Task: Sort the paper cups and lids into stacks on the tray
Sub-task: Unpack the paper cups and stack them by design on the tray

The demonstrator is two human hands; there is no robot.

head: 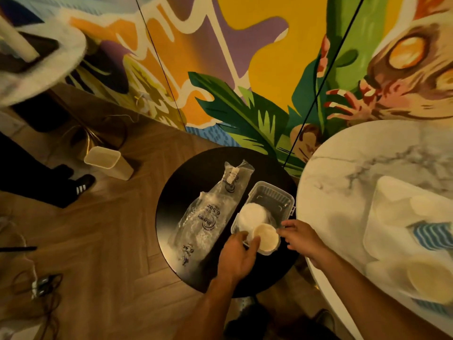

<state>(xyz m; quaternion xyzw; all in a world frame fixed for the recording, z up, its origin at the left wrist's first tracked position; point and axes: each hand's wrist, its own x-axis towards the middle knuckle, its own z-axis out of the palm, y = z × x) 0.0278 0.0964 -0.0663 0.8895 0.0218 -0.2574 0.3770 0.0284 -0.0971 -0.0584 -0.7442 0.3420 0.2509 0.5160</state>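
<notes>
A clear plastic container (274, 195) lies on a round black stool (176, 192). Inside its near end sits a stack of white lids (251, 214) and a paper cup (266, 238) seen from above, cream inside. My left hand (236, 256) grips the cup's left side with thumb and fingers. My right hand (300, 238) touches the cup's right rim and the container edge with loosely spread fingers. On the marble table at right, a white tray (392, 217) carries more cups (427, 278) and lids, blurred.
An empty clear plastic cup sleeve (210, 212) printed 6.5oz lies across the stool. A cream bin (109, 161) stands on the wooden floor to the left, near a person's black shoe (82, 185). Cables (41, 285) lie at bottom left. A painted wall rises behind.
</notes>
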